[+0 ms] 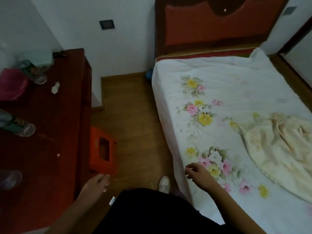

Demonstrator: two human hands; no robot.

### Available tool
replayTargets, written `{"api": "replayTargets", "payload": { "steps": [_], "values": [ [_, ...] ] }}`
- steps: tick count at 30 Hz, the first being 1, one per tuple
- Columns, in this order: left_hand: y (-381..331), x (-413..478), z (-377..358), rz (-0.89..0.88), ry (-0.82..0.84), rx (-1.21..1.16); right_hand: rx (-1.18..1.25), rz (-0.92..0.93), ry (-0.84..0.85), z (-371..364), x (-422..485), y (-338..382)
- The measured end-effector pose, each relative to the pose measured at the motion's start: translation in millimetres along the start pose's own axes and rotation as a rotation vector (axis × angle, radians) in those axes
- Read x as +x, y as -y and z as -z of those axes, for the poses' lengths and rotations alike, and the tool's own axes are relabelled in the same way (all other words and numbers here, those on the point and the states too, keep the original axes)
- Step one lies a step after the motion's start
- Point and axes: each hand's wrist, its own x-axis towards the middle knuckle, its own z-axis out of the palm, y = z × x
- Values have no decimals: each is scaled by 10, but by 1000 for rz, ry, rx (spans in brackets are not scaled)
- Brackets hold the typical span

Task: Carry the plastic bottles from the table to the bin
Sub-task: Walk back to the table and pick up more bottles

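Three plastic bottles lie on their sides on the dark red table at the left. One bottle is at the far end, a second bottle lies midway, and a third bottle is near me at the frame's left edge. My left hand hangs by the table's near corner, empty, fingers loosely apart. Over the bed's edge, my right hand is also empty with fingers loosely curled. No bin is clearly identifiable in view.
An orange plastic stool stands on the wooden floor beside the table. A bed with a floral sheet and a cream blanket fills the right. A pink object and crumpled paper sit on the table.
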Motion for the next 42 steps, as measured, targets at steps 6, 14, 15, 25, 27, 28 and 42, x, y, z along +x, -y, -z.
{"api": "replayTargets", "payload": {
  "steps": [6, 14, 15, 25, 27, 28, 42],
  "values": [
    [-48, 146, 134, 172, -125, -186, -145, 146, 121, 253, 815, 980],
    [-371, 887, 376, 268, -151, -281, -213, 186, 198, 292, 1768, 1841],
    [-460, 1025, 426, 270, -149, -293, -217, 173, 195, 319, 1890, 1895],
    [-1762, 2018, 1211, 82, -119, -290, -323, 115, 153, 774, 2852, 2692],
    [-1923, 2115, 1363, 65, -163, -335, -361, 136, 180, 814, 3029, 2970],
    [-1974, 2146, 1421, 72, -188, -365, -390, 160, 200, 810, 3112, 3128],
    [-1727, 1445, 999, 498, -715, -762, -788, 489, 768, -443, 3866, 5226]
  ]
}}
